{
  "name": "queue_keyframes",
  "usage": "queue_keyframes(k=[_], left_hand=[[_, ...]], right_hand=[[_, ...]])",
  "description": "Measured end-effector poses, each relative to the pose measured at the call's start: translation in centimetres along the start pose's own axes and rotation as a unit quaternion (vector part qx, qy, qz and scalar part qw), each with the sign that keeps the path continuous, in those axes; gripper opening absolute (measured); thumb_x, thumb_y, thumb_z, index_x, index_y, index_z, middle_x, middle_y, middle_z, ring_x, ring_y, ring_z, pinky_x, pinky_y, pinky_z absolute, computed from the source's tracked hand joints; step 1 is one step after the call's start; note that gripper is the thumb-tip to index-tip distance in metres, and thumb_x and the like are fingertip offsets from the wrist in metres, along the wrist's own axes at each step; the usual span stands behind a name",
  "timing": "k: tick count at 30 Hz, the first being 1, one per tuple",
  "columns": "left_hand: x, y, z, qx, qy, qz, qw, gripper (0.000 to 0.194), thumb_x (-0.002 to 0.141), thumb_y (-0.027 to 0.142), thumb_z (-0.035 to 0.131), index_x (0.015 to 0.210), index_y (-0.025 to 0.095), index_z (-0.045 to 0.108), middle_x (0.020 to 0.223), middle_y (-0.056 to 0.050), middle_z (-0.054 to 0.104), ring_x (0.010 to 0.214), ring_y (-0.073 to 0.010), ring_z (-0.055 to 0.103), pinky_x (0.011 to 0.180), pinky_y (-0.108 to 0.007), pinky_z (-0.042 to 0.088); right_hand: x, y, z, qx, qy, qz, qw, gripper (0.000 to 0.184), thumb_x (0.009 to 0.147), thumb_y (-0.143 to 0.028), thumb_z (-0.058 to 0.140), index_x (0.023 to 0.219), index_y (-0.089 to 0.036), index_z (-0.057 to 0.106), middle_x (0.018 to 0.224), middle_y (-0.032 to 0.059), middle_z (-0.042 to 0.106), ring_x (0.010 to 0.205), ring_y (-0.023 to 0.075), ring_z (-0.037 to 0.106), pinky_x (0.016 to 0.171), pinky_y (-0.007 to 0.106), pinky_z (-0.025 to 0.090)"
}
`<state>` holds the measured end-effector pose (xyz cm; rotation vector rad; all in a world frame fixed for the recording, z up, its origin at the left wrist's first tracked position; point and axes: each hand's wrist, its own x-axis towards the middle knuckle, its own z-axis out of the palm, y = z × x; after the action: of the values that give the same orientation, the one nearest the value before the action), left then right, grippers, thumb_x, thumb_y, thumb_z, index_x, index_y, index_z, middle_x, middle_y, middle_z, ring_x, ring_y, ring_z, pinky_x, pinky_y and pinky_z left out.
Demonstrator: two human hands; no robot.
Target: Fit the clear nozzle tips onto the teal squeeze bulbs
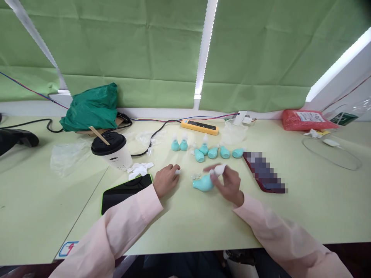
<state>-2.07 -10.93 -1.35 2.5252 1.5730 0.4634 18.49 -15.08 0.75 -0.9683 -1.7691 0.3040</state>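
Observation:
A teal squeeze bulb (204,183) lies on its side before me, its narrow end pointing left. My right hand (230,185) is closed, its thumb blurred against the bulb's right end. Between its fingers shows a white piece (220,169); whether it joins the bulb I cannot tell. My left hand (165,180) rests on the table with fingers curled round a small white piece (177,172). Small clear parts (196,176) lie between the hands. Behind stand two teal bulbs with clear tips (183,144); several more teal bulbs (213,152) lie or stand to their right.
A lidded paper cup (118,157) with a wooden stick, crumpled tissue (139,170) and a black phone (124,193) are at left. A dark red phone (265,173) lies at right. Farther back are a yellow power strip (199,126), green bag (91,108) and red package (307,120).

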Motion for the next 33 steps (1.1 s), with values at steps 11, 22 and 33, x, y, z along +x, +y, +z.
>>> queue_keyframes(k=[11, 22, 33], left_hand=[[-1.7, 2.9, -2.0, -0.319, -0.056, 0.117, 0.939, 0.034, 0.078, 0.038, 0.036, 0.055, 0.014, 0.043, 0.047, 0.004, 0.037, 0.045, -0.0065, 0.032, 0.046, -0.020, 0.027], [-0.1, 1.0, -1.2, -0.332, 0.034, -0.051, 0.941, 0.037, 0.079, 0.045, 0.031, 0.058, 0.016, 0.041, 0.050, 0.002, 0.042, 0.046, -0.0094, 0.037, 0.046, -0.022, 0.031], [0.5, -0.1, 1.3, -0.004, 0.082, 0.088, 0.993, 0.035, 0.079, 0.032, 0.039, 0.112, 0.018, 0.042, 0.098, -0.010, 0.046, 0.087, -0.0214, 0.040, 0.073, -0.036, 0.040]], right_hand=[[-2.2, -1.4, 2.6, -0.059, -0.204, -0.029, 0.977, 0.013, 0.078, -0.022, 0.044, 0.085, -0.016, 0.052, 0.067, 0.0044, 0.057, 0.063, 0.0149, 0.051, 0.057, 0.028, 0.041], [-2.1, -1.3, 2.2, -0.017, -0.120, -0.098, 0.988, 0.019, 0.076, -0.019, 0.049, 0.095, -0.018, 0.047, 0.070, 0.0043, 0.055, 0.064, 0.0141, 0.050, 0.057, 0.026, 0.042], [-2.7, -2.0, 2.5, 0.072, -0.182, 0.094, 0.976, 0.010, 0.079, -0.027, 0.043, 0.084, -0.018, 0.047, 0.067, 0.0015, 0.056, 0.060, 0.0115, 0.051, 0.060, 0.024, 0.042]])
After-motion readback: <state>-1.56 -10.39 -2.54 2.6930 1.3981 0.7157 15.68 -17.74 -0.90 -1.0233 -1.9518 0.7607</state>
